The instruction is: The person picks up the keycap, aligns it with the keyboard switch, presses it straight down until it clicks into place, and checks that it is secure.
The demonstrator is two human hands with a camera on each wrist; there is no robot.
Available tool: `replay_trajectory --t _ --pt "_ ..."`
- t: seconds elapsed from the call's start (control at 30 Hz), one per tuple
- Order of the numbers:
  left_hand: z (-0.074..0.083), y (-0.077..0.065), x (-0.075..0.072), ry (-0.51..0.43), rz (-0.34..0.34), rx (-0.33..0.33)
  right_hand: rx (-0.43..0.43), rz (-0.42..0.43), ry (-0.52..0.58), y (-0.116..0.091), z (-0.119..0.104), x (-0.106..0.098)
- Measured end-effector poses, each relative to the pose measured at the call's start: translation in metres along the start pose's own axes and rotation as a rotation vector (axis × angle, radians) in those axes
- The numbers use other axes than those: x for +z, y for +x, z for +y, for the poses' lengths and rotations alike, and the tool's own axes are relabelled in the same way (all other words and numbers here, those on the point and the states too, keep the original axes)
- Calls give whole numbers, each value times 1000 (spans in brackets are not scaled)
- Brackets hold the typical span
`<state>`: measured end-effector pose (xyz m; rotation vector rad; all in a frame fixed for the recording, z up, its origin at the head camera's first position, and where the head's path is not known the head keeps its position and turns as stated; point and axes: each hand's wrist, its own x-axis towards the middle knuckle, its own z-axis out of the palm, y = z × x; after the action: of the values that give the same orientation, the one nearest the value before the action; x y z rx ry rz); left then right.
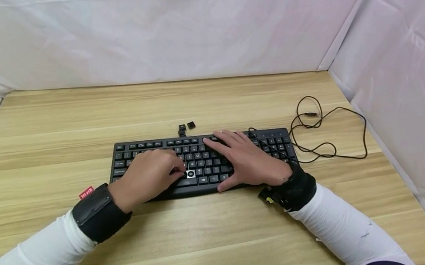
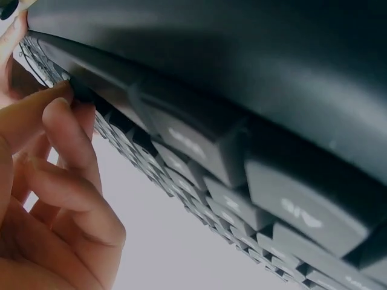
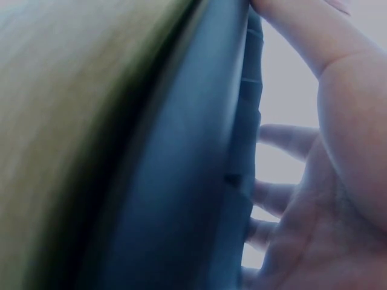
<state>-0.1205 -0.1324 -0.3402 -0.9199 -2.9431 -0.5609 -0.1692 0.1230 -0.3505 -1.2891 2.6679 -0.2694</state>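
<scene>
A black keyboard [image 1: 180, 192] lies on the wooden table, spanned by both hands. Over its lower letter rows, the left hand [image 1: 151, 174] pinches a small dark keycap [image 2: 80, 92] between thumb and index finger, right at the keys; the fingers partly cover it. Just right of those fingertips, a bare key socket [image 1: 190, 174] shows white with a dark centre. Fingers spread, the right hand [image 1: 246, 159] rests across the keyboard's right part. Its thumb [image 3: 302, 30] lies at the front edge, while the other fingers reach towards the back edge.
Behind the keyboard lie a few loose black keycaps [image 1: 191, 125]. A thin black cable [image 1: 363, 130] loops over the table at the right, its plug [image 1: 310, 114] among the coils. White cloth [image 1: 183, 33] hangs behind the wooden table [image 1: 195, 246] and along its sides.
</scene>
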Motion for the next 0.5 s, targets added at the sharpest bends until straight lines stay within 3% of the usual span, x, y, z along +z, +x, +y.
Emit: replay_trajectory --t 0.5 --pt "1 1 1 27 -30 12 6 -10 2 0 0 0"
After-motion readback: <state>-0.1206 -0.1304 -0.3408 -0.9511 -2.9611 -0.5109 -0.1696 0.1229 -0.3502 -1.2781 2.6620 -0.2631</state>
